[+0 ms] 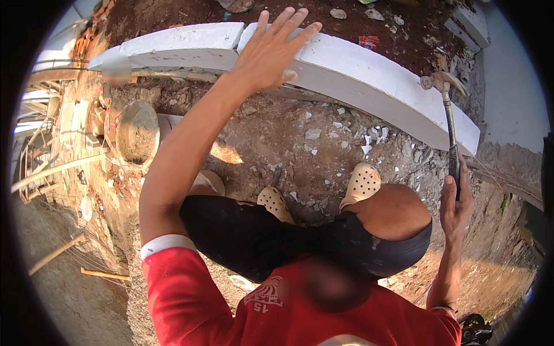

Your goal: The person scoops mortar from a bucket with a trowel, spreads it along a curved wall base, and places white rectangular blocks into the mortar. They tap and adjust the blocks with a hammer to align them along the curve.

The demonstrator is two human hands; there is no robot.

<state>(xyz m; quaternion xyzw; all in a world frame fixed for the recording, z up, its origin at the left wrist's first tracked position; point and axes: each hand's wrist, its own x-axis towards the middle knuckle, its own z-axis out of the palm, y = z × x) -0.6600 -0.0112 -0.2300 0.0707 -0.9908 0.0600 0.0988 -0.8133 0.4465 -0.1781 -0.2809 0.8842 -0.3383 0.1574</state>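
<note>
My left hand (pixel 274 49) lies with fingers spread on top of a white lightweight block (pixel 369 75), close to its left end. A narrow joint separates this block from a second white block (pixel 173 43) on the left; both stand in one row. In my right hand (pixel 457 199) is a claw hammer (pixel 450 115), gripped by its dark handle. The hammer points away from me, its metal head raised by the right part of the block. Whether the head touches the block I cannot tell.
A round bucket (pixel 138 132) stands at left. White chips (pixel 369 141) litter the ground before the blocks. Beyond the row are brown soil (pixel 398 52), a red wrapper (pixel 368 42) and a foot (pixel 236 4). A pale wall (pixel 511 75) rises at right; wooden poles (pixel 57 167) lie left.
</note>
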